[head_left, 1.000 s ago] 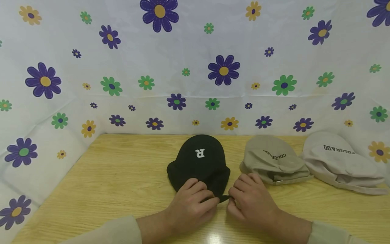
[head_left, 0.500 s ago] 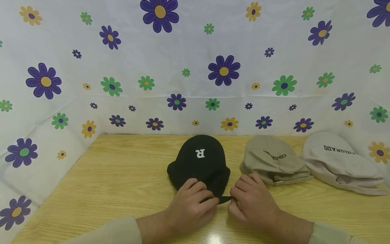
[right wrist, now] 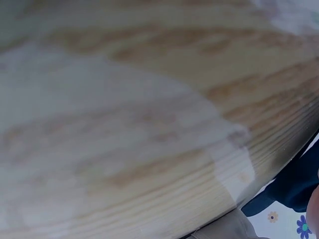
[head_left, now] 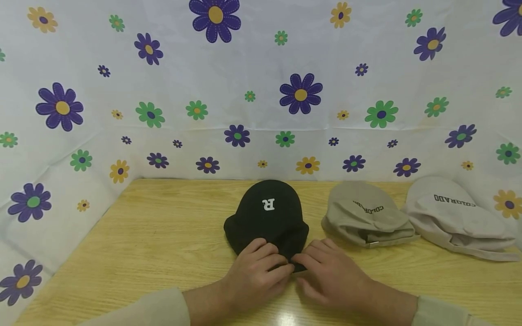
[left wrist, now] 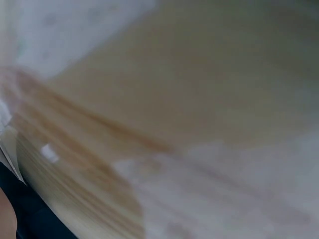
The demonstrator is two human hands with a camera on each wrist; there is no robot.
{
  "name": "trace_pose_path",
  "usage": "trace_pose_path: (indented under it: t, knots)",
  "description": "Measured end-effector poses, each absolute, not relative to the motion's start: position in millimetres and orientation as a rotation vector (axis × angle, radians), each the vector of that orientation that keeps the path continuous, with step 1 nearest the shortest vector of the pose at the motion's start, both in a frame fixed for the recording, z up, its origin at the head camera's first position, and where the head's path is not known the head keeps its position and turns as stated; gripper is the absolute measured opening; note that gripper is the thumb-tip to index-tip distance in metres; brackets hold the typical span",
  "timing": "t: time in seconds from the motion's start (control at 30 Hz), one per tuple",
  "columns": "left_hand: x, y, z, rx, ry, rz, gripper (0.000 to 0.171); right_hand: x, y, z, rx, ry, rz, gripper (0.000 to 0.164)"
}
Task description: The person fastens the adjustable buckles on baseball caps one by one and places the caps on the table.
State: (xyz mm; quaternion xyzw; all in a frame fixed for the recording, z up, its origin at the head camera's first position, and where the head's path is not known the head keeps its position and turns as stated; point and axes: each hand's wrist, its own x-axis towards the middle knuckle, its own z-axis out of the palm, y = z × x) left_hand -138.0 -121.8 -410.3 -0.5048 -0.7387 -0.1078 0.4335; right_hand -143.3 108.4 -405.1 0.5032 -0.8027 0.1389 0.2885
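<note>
A black baseball cap [head_left: 269,222] with a white letter R lies on the wooden table, its crown toward the back and its strap side toward me. My left hand [head_left: 258,269] holds the near edge of the cap, fingers bent over it, hiding part of the strap. Close beside it, my right hand [head_left: 332,274] has its bent fingertips on the strap [head_left: 299,268], near the left hand's fingers. The right thumb sits lower, a little apart from the index finger. Both wrist views show mostly blurred wood.
To the right, a khaki cap [head_left: 363,210] and a pale cap [head_left: 452,213], both lettered COLORADO, lie side by side on the table [head_left: 163,226]. A white cloth with flowers [head_left: 253,63] hangs behind the table and along its left side.
My right hand has moved left along the strap, toward my left hand; its thumb has come away from the fingers. The left hand and the cap have stayed put.
</note>
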Motion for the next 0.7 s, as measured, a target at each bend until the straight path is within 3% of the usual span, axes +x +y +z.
trace_pose_path:
  t: [0.23, 0.5, 0.7]
  knots:
    - [-137.8, -119.9, -409.4, -1.242, -1.826, -0.273, 0.006, -142.7, 107.6, -405.5, 1.337, -2.137, 0.380, 0.022]
    - [-137.5, -119.9, -409.0, -1.238, -1.819, -0.271, 0.018, -142.9, 107.0, -405.8, 1.343, -2.116, 0.401, 0.017]
    - [-137.8, -120.5, -409.2, -1.247, -1.807, -0.267, 0.012, -143.4, 106.7, -405.8, 1.354, -2.097, 0.427, 0.011]
